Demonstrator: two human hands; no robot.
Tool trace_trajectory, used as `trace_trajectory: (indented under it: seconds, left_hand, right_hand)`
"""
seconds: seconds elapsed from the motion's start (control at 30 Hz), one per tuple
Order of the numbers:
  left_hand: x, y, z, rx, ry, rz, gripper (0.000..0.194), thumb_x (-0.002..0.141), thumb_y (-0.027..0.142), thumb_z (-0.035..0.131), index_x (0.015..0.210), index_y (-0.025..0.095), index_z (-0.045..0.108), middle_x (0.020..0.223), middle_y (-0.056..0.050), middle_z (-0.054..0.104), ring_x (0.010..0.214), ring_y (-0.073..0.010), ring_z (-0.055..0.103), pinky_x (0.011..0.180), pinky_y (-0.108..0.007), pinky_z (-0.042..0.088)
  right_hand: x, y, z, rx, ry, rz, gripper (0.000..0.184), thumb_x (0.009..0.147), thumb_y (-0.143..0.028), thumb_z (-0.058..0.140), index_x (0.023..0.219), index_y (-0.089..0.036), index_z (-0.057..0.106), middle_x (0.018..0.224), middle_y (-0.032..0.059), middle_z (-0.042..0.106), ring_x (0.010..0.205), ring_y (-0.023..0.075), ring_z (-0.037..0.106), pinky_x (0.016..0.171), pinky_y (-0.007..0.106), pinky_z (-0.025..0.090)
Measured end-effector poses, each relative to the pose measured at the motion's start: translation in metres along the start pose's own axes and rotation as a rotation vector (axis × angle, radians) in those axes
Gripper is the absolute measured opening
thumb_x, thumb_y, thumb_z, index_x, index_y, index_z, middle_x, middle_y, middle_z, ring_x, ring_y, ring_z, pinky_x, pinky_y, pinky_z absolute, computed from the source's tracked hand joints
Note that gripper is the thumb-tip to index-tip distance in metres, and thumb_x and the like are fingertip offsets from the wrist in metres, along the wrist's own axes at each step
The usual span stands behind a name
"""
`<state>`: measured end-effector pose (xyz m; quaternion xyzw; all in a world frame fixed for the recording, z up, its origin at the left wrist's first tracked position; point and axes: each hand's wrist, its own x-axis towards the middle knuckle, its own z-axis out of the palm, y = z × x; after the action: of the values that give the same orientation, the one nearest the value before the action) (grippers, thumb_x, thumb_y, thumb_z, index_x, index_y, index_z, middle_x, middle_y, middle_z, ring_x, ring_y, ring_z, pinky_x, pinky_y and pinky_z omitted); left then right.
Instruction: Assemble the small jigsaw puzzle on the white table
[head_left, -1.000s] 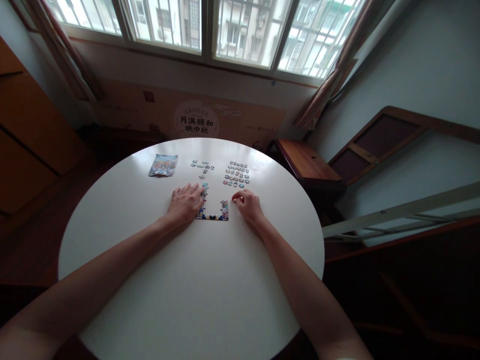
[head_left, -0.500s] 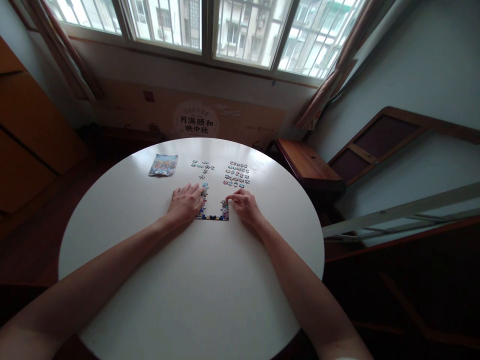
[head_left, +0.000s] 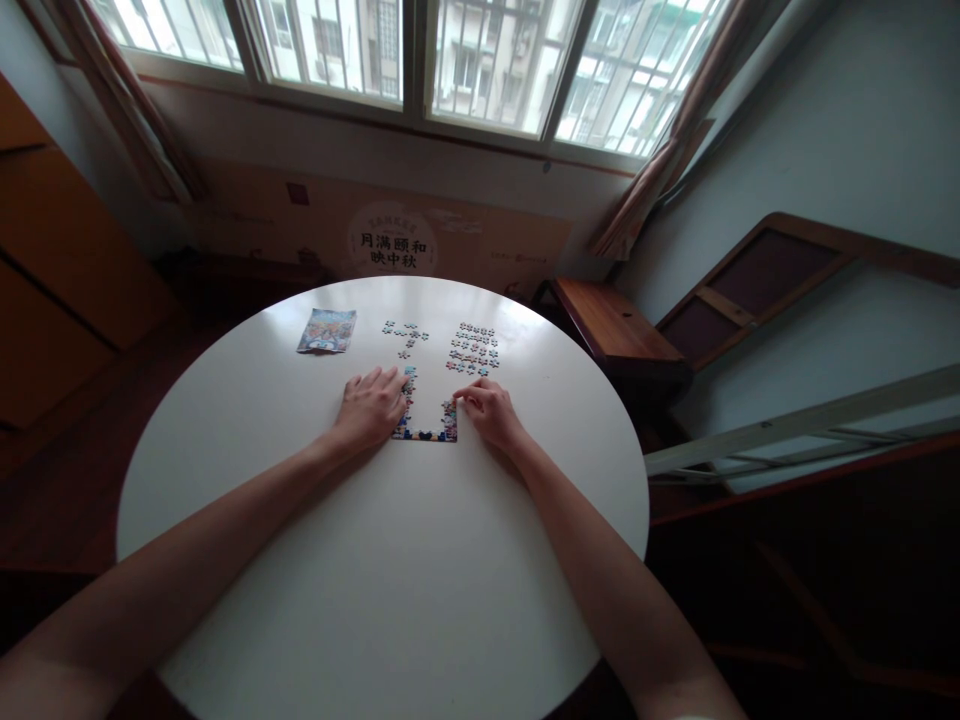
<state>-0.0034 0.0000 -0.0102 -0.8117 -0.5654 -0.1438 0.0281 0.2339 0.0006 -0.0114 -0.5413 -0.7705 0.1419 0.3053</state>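
Observation:
A partly joined jigsaw puzzle [head_left: 426, 435] lies on the white round table [head_left: 390, 560], its bottom row and two side strips forming a U. My left hand [head_left: 373, 402] rests flat along the left strip, fingers stretched out and fingertips touching its edge. At the top of the shorter right strip, my right hand [head_left: 489, 410] has its thumb and index finger together on a puzzle piece [head_left: 451, 402], the other fingers curled. The fingertips partly hide that piece. Beyond the hands lie loose puzzle pieces: rows of them [head_left: 474, 342] on the right and a looser group [head_left: 406, 331] in the middle.
A small printed picture sheet [head_left: 327, 330] lies at the table's back left. Behind the table are a printed cardboard panel [head_left: 465, 235] and barred windows [head_left: 495, 60]. A wooden stool or bench [head_left: 616, 320] stands to the right, near a metal rail [head_left: 795, 425].
My right fingertips have shifted very slightly to the right at the strip's edge. The left hand and the loose pieces look unmoved.

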Motion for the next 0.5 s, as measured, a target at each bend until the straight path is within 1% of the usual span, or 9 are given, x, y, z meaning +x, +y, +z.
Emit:
trace_trajectory:
  seconds: [0.2, 0.5]
  left_hand:
    - [0.0005, -0.0013, 0.0025, -0.006, 0.009, 0.001, 0.043, 0.095, 0.035, 0.036, 0.132, 0.025, 0.054, 0.144, -0.007, 0.05, 0.133, -0.0261, 0.041, 0.108, -0.048, 0.029]
    - [0.0002, -0.0017, 0.0034, -0.028, 0.014, -0.01, 0.043, 0.094, 0.036, 0.037, 0.134, 0.028, 0.053, 0.144, -0.006, 0.05, 0.134, -0.0263, 0.04, 0.109, -0.048, 0.028]
  right_hand:
    - [0.0, 0.0013, 0.0008, -0.002, -0.001, 0.002, 0.022, 0.084, -0.015, 0.057, 0.091, -0.024, 0.076, 0.087, 0.004, 0.063, 0.08, 0.0161, 0.056, 0.081, 0.031, 0.041]
    - [0.0, 0.0011, 0.0008, -0.041, -0.015, 0.003, 0.025, 0.084, -0.014, 0.055, 0.092, -0.025, 0.076, 0.082, 0.0034, 0.059, 0.082, 0.0175, 0.054, 0.082, 0.031, 0.039]
